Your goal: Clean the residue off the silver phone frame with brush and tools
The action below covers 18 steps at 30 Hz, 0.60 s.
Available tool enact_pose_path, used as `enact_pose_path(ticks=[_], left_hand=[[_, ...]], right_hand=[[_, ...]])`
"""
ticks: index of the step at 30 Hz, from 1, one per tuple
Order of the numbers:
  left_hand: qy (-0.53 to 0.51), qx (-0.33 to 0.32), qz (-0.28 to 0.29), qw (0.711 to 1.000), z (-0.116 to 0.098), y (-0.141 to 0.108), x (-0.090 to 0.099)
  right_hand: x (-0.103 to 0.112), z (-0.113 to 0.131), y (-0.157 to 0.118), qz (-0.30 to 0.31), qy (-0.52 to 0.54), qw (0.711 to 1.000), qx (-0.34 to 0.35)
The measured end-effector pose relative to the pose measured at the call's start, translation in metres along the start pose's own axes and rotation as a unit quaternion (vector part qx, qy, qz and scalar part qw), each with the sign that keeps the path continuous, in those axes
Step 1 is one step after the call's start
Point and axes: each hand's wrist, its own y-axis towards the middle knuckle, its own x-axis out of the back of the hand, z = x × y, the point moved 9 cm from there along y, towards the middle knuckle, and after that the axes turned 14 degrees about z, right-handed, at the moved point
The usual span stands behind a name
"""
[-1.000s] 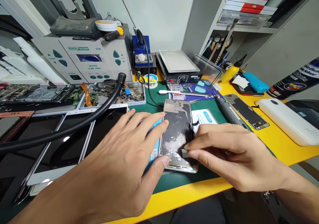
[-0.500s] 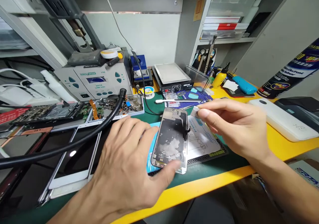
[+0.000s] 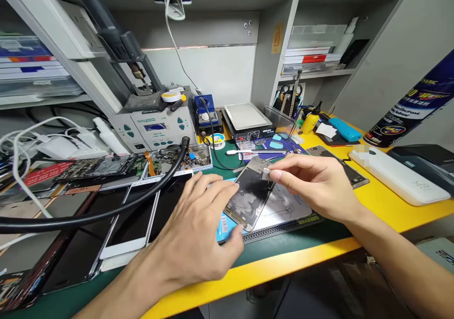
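Note:
A detached phone screen (image 3: pixel 250 193), dark inner side up with grey smudges, lies at a slant on a blue packet (image 3: pixel 222 228) and a printed sheet (image 3: pixel 289 203). My left hand (image 3: pixel 202 224) rests along its left side, fingers stretched out and thumb apart near the lower end. The index fingertip is at the screen's edge; whether it presses there I cannot tell. Between thumb and fingertips, my right hand (image 3: pixel 308 179) pinches a small whitish piece (image 3: pixel 266 173) over the upper right of the screen. What that piece is made of is unclear.
On the left lie several phone screens (image 3: pixel 131 219), crossed by a thick black hose (image 3: pixel 142 210). Behind are a tray of circuit boards (image 3: pixel 204 157), a hot-air station (image 3: pixel 152 129) and a heating plate (image 3: pixel 248 122). Right: another panel (image 3: pixel 340 165), a white power bank (image 3: pixel 400 174), a spray can (image 3: pixel 397 115).
The phone screen has turned clockwise. My right hand has shifted left with the whitish piece, over the screen. My left thumb has come off the lower corner. The camera view has tilted up.

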Motion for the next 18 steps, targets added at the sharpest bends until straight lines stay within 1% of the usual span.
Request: enact_pose_path(ticks=[3,6,10,13,15,18], left_hand=[[-0.016,0.024,0.002,1.0,0.007,0.003,0.0],[0.0,0.04,-0.028,0.999,0.006,0.004,-0.002],[0.019,0.024,-0.06,0.998,0.0,0.002,-0.004],[0.035,0.011,-0.083,0.996,-0.004,0.0,-0.001],[0.046,0.002,-0.098,0.994,-0.007,-0.001,0.002],[0.058,-0.011,-0.112,0.992,-0.01,-0.002,0.006]], right_hand=[[-0.003,-0.001,0.002,0.011,0.019,1.0,-0.008],[-0.001,-0.004,0.003,-0.01,0.045,0.999,-0.013],[0.012,-0.011,0.005,-0.071,0.071,0.995,-0.011],[0.024,-0.018,0.006,-0.113,0.085,0.99,-0.01],[0.028,-0.022,0.007,-0.126,0.09,0.988,-0.009],[0.029,-0.025,0.009,-0.132,0.095,0.987,-0.005]])
